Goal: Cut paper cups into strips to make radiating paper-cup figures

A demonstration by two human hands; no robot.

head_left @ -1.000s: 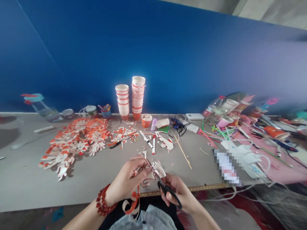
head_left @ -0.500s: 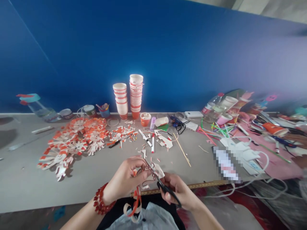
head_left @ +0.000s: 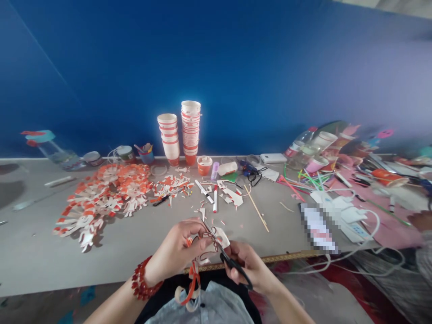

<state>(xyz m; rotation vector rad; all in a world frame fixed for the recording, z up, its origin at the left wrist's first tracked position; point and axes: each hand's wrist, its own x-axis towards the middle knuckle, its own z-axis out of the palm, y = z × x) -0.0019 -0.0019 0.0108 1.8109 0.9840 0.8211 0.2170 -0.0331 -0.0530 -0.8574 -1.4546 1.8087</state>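
Observation:
Near the table's front edge, my left hand pinches a paper cutout with dark outlines drawn on it. Curled red and white paper strips hang from it below my fingers. My right hand is closed on black-handled scissors, whose blades point up and left across the cutout, close to my left fingertips. Whether the blades are parted I cannot make out. Small white paper scraps lie just beyond my hands.
Finished-looking paper figures spread at left. Two stacks of paper cups stand at the back. Markers, scraps, a wooden stick and a glue gun lie mid-table. A power strip with cables is at right, near another person's hand.
My hands and the scissors have barely shifted against the cutout. The view has tilted slightly. At the far right, the other person's hand and sleeve have moved.

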